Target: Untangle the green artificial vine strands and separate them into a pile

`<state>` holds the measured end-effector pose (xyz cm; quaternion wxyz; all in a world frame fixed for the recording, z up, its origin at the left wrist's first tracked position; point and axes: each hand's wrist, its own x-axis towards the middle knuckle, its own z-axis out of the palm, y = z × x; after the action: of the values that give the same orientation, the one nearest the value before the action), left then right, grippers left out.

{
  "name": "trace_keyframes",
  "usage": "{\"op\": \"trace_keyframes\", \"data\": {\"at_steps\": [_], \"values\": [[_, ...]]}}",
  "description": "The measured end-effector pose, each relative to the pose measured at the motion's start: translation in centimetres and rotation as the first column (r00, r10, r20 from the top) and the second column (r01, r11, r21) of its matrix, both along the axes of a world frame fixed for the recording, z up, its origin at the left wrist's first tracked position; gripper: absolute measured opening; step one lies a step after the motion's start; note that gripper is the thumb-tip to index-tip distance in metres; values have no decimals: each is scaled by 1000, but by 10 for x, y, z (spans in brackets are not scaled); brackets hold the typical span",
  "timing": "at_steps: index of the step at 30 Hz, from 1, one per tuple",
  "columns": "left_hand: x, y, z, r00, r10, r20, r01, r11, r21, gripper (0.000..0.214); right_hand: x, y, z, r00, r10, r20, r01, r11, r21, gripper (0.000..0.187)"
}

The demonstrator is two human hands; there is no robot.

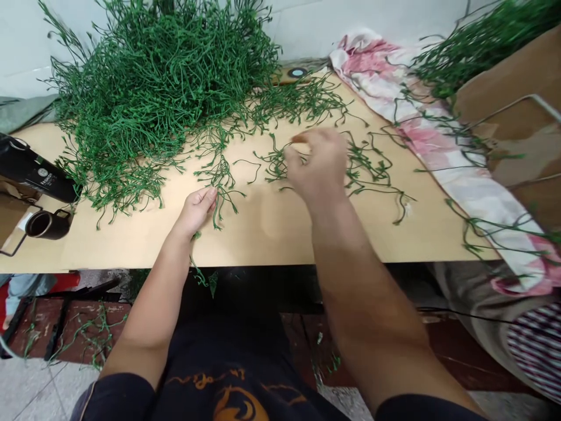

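Note:
My left hand [198, 211] is closed around a green branched sprig [219, 175], which looks like artificial plant stem. Its forked tips fan out over the table past my thumb, and a stem end hangs below the hand at the table's front edge. Farther right, my right hand [319, 161] is above a loose scatter of green stems [370, 164]. It is smeared by motion, so I cannot make out whether its fingers hold anything. Behind both hands rises a large heap of green sprigs [162, 82], with a smaller pile [302, 99] at its right.
A wooden table [263, 234] spans the view. On the left are a black bottle [37, 169] and a dark mug [48, 224]. A pink-and-white cloth [421, 134] lines the right edge, beside cardboard [517, 111] with more green stems [486, 52]. Stems also litter the floor.

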<state>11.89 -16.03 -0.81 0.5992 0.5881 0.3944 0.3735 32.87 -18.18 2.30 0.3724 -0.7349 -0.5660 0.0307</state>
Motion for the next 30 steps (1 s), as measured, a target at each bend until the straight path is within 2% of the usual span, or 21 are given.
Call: {"op": "trace_keyframes", "data": {"at_steps": [1,3,5,7,11,16,19,20,22,23,25,28,30], "values": [[0,0,0,1000,-3,-8,3,1000,-16,49,-15,-2,-1,990,123,-63,-123,992,9,27],[0,0,-1,1000,-3,5,3,1000,-31,47,-44,-6,-2,899,397,-187,-414,908,-65,28],[-1,0,-1,999,12,42,-11,1000,-26,47,-66,-8,-2,824,515,-234,-554,820,-146,26],[-2,0,-2,998,31,63,-30,999,-18,48,-74,-7,-3,798,546,-253,-593,786,-174,26],[-2,-2,0,1000,18,21,-18,1000,0,53,-61,-4,-4,770,568,-289,-617,779,-114,18],[0,-2,-1,1000,-16,0,16,998,60,54,-52,-2,-2,883,458,-102,-468,874,-131,20],[-1,-2,-2,999,-50,-20,51,995,81,54,-46,9,-5,911,413,9,-404,896,-182,21],[-1,-3,-2,998,-60,-28,62,995,78,54,-41,14,-6,938,347,21,-335,920,-202,21],[-3,-4,-2,998,-63,-23,64,996,57,54,-22,21,-6,993,113,23,-105,966,-236,19],[-3,-4,-2,998,-60,-14,61,997,46,54,-10,23,-5,1000,-20,18,24,969,-245,19],[-3,-4,-2,999,-55,2,55,998,30,54,14,23,1,986,-167,17,166,953,-254,24],[0,0,-2,999,-54,4,54,999,-2,53,32,15,9,975,-220,34,220,936,-276,22],[2,2,-2,999,-29,13,30,999,-39,52,26,10,11,971,-226,73,237,932,-273,35]]}}
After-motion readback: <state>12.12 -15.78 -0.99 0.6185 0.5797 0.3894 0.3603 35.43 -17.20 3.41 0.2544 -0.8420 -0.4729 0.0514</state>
